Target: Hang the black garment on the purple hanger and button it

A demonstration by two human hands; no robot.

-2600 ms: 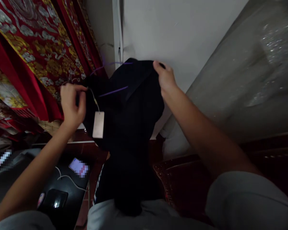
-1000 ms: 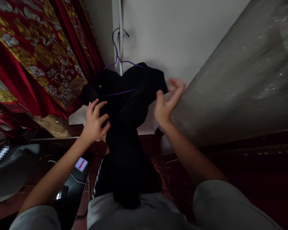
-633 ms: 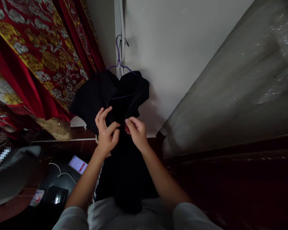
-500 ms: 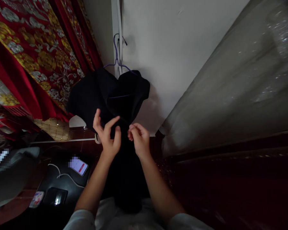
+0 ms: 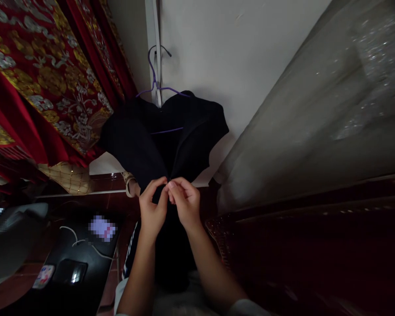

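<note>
Pinching front edges of the black shirt (image 5: 200,136), as best we can tell in this gloom, our left hand (image 5: 153,204) and right hand (image 5: 186,199) are equally near; its opening runs lengthwise ahead, up toward the purple hanger (image 5: 155,83).

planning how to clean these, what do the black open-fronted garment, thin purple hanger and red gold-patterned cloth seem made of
Black open-fronted garment: matte cloth, folding softly without shine; fibre unclear.
Thin purple hanger: probably coated metal wire, from its slender bent shape; plastic possible.
Red gold-patterned cloth: fabric, apparently embroidered; gold and silver motifs look shiny, plain red parts drape.
</note>
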